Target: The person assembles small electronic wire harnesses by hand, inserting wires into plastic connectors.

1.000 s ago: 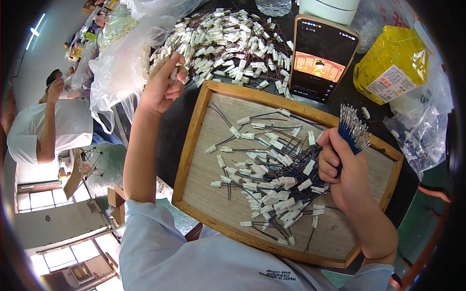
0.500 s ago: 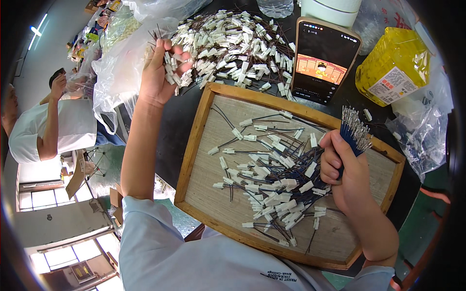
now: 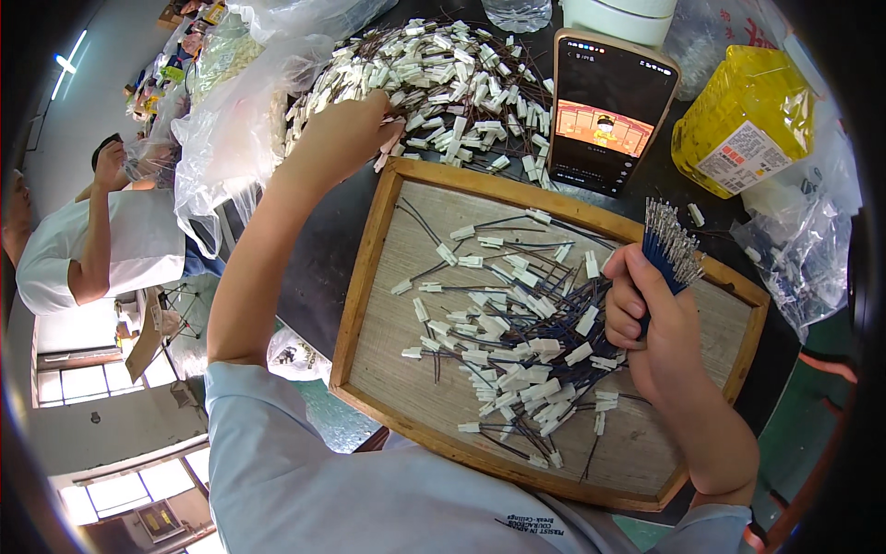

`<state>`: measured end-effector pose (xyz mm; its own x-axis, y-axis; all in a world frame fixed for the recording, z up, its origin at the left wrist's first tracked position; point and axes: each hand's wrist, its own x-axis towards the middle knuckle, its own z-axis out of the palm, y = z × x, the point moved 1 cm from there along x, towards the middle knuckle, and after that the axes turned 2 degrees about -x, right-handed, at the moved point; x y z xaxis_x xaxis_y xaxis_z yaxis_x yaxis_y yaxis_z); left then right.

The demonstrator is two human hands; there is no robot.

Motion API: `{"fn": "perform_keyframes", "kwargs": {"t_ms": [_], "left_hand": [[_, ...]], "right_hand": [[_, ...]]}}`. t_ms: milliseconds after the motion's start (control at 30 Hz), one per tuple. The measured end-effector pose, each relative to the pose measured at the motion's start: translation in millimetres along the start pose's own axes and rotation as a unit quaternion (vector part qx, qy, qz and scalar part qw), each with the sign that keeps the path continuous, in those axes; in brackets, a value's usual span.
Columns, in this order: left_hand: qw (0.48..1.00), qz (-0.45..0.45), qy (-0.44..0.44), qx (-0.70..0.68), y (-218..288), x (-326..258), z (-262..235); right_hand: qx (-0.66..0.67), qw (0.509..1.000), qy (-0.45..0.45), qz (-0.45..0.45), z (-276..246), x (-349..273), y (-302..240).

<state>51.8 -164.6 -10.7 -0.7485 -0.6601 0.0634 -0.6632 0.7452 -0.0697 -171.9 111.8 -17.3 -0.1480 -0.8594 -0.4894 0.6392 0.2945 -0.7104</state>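
My right hand (image 3: 651,309) is closed round an upright bundle of blue wires (image 3: 666,245), whose silvery crimped tips stick up above the fist. My left hand (image 3: 346,134) is at the near edge of a big heap of white plug connectors (image 3: 461,83) with dark brown wires. Its fingers curl downward, and white connectors show just under them; the palm is hidden. Below, a wood-framed tray (image 3: 369,249) holds a loose spread of white connectors with dark and blue wires (image 3: 526,369). My right fist is over the tray's right part.
A phone (image 3: 614,115) showing a cartoon leans upright behind the tray, against a pale green container (image 3: 618,18). To its right stand a yellow plastic jug (image 3: 743,120) and crumpled clear bags (image 3: 812,249). A clear bag (image 3: 231,138) lies left of the heap. Another person (image 3: 111,231) sits at far left.
My left hand has moved right and turned palm-down onto the heap's near edge; the connectors that showed in its palm are now mostly hidden. My right hand stays put with the wire bundle.
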Motion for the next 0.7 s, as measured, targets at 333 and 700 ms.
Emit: {"fn": "perform_keyframes", "kwargs": {"t_ms": [333, 700], "left_hand": [[0.985, -0.017, -0.12, 0.119, 8, 7, 5], [0.972, -0.105, -0.065, -0.201, -20, -26, -10]], "right_hand": [[-0.009, 1.0, -0.003, 0.005, -1, -2, -1], [-0.01, 1.0, -0.006, 0.005, -2, -1, -1]]}}
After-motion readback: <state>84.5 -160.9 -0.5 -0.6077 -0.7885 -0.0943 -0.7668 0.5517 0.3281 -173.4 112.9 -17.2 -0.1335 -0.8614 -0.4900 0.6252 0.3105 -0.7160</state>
